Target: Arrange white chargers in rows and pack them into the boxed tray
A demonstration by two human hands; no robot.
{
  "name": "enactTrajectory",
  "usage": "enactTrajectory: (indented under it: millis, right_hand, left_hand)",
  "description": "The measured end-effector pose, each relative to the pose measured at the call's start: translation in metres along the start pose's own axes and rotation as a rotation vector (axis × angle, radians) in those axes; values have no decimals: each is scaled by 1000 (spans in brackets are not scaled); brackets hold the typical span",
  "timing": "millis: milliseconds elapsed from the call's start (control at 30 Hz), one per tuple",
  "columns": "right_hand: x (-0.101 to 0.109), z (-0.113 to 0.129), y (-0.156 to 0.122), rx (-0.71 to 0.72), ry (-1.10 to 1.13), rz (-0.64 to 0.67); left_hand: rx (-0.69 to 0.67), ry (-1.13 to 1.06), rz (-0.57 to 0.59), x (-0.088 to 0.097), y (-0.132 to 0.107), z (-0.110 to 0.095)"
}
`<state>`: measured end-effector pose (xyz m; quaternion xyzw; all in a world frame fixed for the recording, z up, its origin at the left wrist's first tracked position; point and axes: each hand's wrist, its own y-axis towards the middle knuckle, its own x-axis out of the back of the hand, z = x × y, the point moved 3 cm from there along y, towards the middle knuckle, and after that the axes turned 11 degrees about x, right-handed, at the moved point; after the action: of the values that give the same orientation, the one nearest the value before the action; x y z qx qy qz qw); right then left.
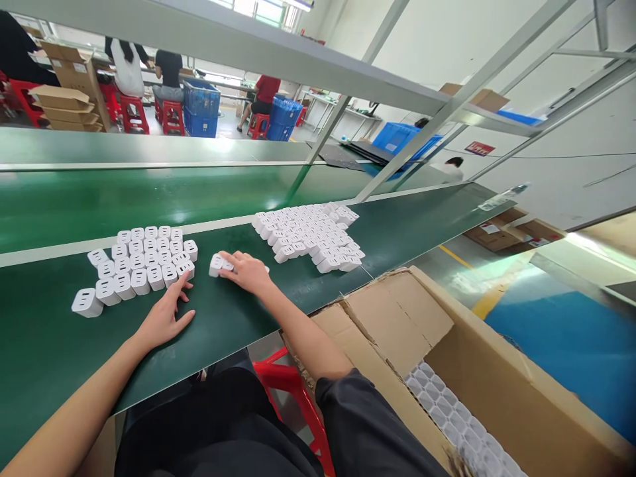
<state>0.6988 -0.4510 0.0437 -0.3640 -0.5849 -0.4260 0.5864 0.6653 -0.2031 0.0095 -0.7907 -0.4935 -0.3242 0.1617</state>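
White two-port charger blocks stand in a left group [140,281] on the dark green bench top [238,318]. My left hand [166,315] has its fingers apart, with the index fingertip touching a charger at the group's right edge. My right hand [244,270] is closed over a short row of chargers [216,265] between the two groups. Its fingers hide part of that row, and a bit of white shows past the far side of the hand. A bigger, tightly packed group of chargers [308,232] stands to the right.
An open cardboard box [397,318] beside me on the right holds trays of white pieces [452,411]. A metal frame [278,59] crosses above the bench. Behind it runs a green belt [124,195]. A plastic bottle [504,197] lies at the far right end. Several people sit farther back.
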Motion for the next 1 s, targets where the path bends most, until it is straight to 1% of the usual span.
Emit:
enactTrajectory:
  millis: [67,200,300,367,433,467,500,567,633,667,733,800,900,1000]
  right_hand:
    - [2,-22,12,-128,-14,-9]
    - [6,-56,39,-278,-67,-66]
    - [7,-74,52,-393,-94,-109]
    - [7,-80,56,-463,-103,-127]
    - [8,-79,56,-508,-115,-148]
    - [8,-75,56,-504,-122,-166]
    - [8,-69,57,-477,-128,-186]
    - [3,-54,59,-377,-127,-207]
    - [-6,-40,63,-293,-110,-191]
    - [-12,-37,65,-280,-98,-174]
    - [-22,-35,69,-303,-73,-146]
    - [-28,-39,73,-336,-47,-139]
    - [-29,-45,76,-358,-10,-153]
    - [-27,-48,72,-348,39,-183]
  left_hand:
    - [9,-10,12,0,0,2]
    - [26,-40,22,1,2,4]
    - [24,-68,9,2,3,6]
    - [27,-87,7,2,4,7]
    - [20,-89,6,3,4,5]
    - [11,-81,8,3,3,4]
    - [1,-70,9,3,3,2]
    - [-13,-44,11,3,3,-2]
    - [-21,-16,8,3,2,-4]
    - [-24,-3,7,2,2,-5]
    - [-33,17,8,1,1,-5]
    - [-35,28,12,0,0,-4]
    - [-35,61,16,0,-1,-3]
    - [-30,100,21,0,-2,-5]
